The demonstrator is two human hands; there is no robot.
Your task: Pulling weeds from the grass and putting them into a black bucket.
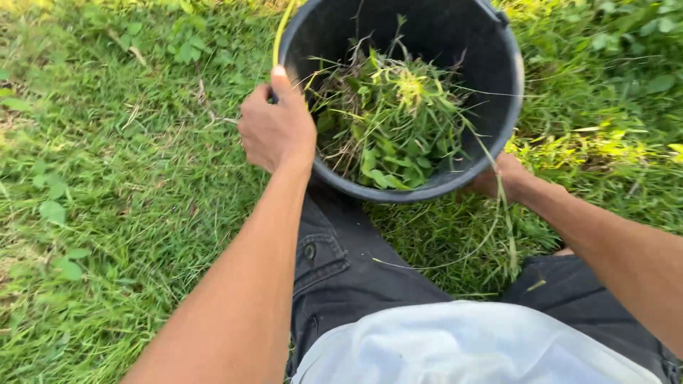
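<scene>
Between both hands' grip, bucket (pixel 427 28) (weed-filled)

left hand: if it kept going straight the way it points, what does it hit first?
The left hand already grips the black bucket at its rim, thumb pointing up-frame. Straight on, it likely follows the rim to the yellow handle; depth is unclear.

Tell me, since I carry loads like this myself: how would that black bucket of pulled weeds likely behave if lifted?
Probably light: the black bucket holds only loose green weeds, well under its rim. It may tip, since the left hand grips one rim edge. Its wall looks stiff; the stalks hanging out look floppy.
</scene>
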